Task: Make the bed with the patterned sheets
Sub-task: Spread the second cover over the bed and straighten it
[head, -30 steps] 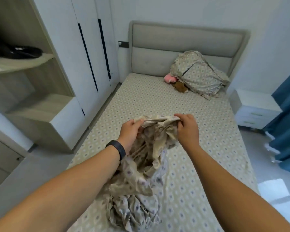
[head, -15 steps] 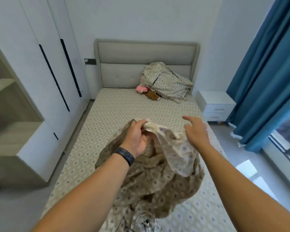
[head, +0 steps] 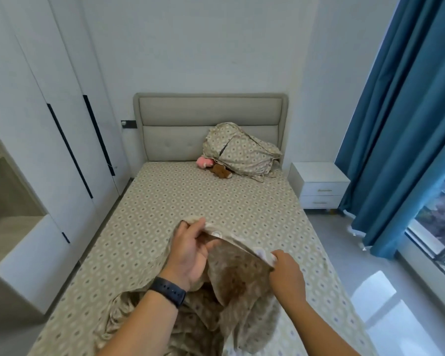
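Observation:
A beige patterned fitted sheet covers the bed (head: pixel 180 206). At the foot of it a loose patterned sheet (head: pixel 239 286) lies crumpled, lifted by its top edge. My left hand (head: pixel 190 253), with a black wristband, grips that edge near its left end, fingers curled round the cloth. My right hand (head: pixel 285 274) pinches the same edge further right. The sheet hangs between both hands and bunches below my forearms, where much of it is hidden.
A patterned pillow (head: pixel 239 150) leans on the grey headboard (head: pixel 208 114), with a pink toy (head: pixel 204 162) and a brown toy (head: pixel 221 171) beside it. White wardrobe (head: pixel 62 140) on the left, white nightstand (head: pixel 319 186) and blue curtain (head: pixel 401 140) on the right.
The view has tilted up and back from the bed. My right hand, which was open half a second ago, now pinches the sheet's edge; my hands have spread apart along it.

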Motion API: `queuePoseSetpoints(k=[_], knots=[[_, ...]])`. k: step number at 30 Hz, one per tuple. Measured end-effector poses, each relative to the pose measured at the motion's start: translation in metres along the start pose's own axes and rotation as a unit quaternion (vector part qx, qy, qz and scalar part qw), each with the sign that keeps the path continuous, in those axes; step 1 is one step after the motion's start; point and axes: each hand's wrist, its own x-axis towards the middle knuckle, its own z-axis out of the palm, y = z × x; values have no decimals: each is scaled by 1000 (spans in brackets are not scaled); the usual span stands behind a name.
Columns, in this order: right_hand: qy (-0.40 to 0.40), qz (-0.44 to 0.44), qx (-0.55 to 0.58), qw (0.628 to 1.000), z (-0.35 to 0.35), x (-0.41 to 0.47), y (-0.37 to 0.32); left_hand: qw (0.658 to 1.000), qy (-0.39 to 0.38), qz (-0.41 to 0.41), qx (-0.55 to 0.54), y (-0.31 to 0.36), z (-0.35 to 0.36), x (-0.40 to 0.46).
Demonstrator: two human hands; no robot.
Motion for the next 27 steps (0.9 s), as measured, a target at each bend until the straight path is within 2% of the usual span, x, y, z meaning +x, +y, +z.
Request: queuePoseSetpoints(k=[5,7,11,14,15,18,19,20,21,23,24,27], knots=[[21,111,53,992,-45,50,78,998,52,18,-22,-20,43,16],[42,143,77,986,-62,64,84,997,70,25,-32,-17,53,27],[114,133,133,976,-121,103,84,995,87,15,-38,-38,79,39],[195,92,183,959,-177,127,60,994,96,-7,-42,-49,86,36],[243,59,199,947,-199,128,47,996,88,-8,-30,-51,89,34],[411,-92,269,866,-246,120,15,999,39,-2,1,-54,97,27],[423,-113,297,848,-252,116,8,1000,31,0,4,-54,98,25],[404,-112,315,851,-255,114,4,1000,29,-2,4,-54,98,25],[366,-88,294,879,-249,109,7,999,36,-6,1,-55,92,23],[264,-23,184,946,-231,103,17,998,58,-18,-10,-53,77,21],[215,3,148,965,-217,97,25,997,77,-24,-17,-52,67,19],[114,33,123,985,-160,65,43,988,145,-42,-30,-54,22,7]])
